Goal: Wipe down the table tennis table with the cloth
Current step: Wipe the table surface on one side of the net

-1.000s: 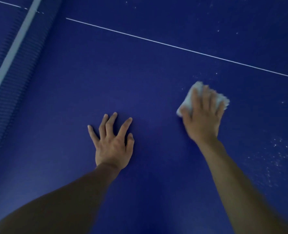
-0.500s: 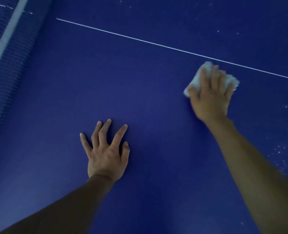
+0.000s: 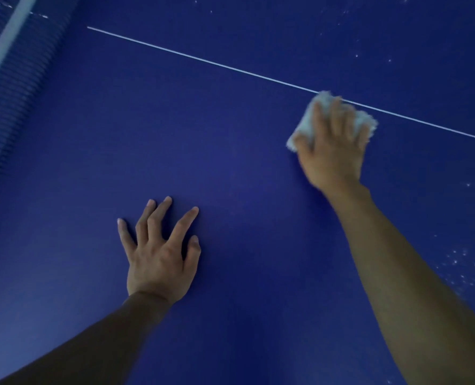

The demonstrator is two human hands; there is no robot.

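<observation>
Most of the white cloth [image 3: 305, 125] is hidden under the right hand [image 3: 333, 154]; only its fluffy near-left corner, its top edge and a bit on the right show past the fingers. Hand and cloth are both blurred, so the cloth's folds cannot be made out. The fingers lie stretched out and a little apart on top of the cloth, pressing it flat to the blue table tennis table [image 3: 230, 162], with the thumb at the cloth's left corner. The cloth's far edge covers a short stretch of the thin white line [image 3: 203, 60] that runs aslant across the table. Both forearms are cut off by the lower edge of the view, and the table's edges lie outside it. At upper left the net [image 3: 11, 112] is only partly in view, smeared, with its white top band [image 3: 5, 43] slanting away.

There are two hands, one cloth, one painted line and one net. The left hand [image 3: 158, 262] rests palm down on the bare table, five digits spread, holding nothing, well apart from the cloth. Small white specks [image 3: 458, 265] dot the table at right and at top right, too many and too faint to count.
</observation>
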